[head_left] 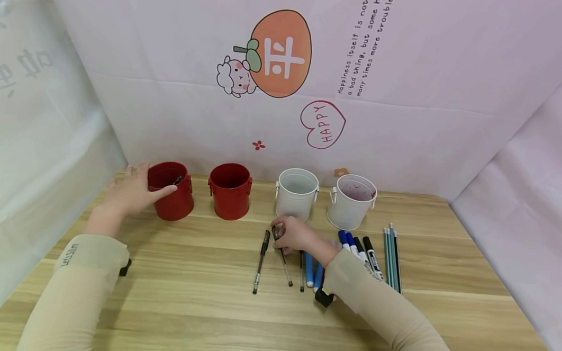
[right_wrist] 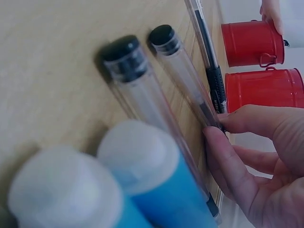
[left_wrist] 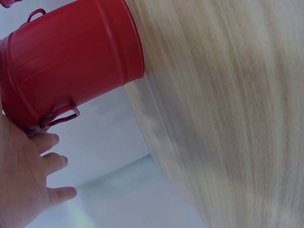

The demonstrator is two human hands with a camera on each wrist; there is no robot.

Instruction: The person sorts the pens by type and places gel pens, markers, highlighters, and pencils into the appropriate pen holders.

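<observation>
At the far left, my left hand [head_left: 129,191] rests against the side of a red bucket [head_left: 173,204], its thumb reaching across the front near the rim. In the left wrist view the other fingers [left_wrist: 54,162] spread out loosely beside the bucket's handle. A dark pen tip [head_left: 178,180] pokes up inside that bucket. My right hand [head_left: 297,235] pinches a clear-barrelled gel pen [head_left: 283,266] near its black-capped end, between thumb and fingertips. Another gel pen [head_left: 260,264] lies to its left, and a third gel pen [head_left: 302,274] to its right, partly covered by the hand.
A second red bucket [head_left: 231,194] and two white buckets, one in the middle [head_left: 295,200] and one at the right [head_left: 348,211], line the back. Blue markers [head_left: 309,270], black and blue whiteboard markers [head_left: 372,254] and several pencils [head_left: 391,261] lie on the wooden table [head_left: 183,308]. Printed cloth hangs behind.
</observation>
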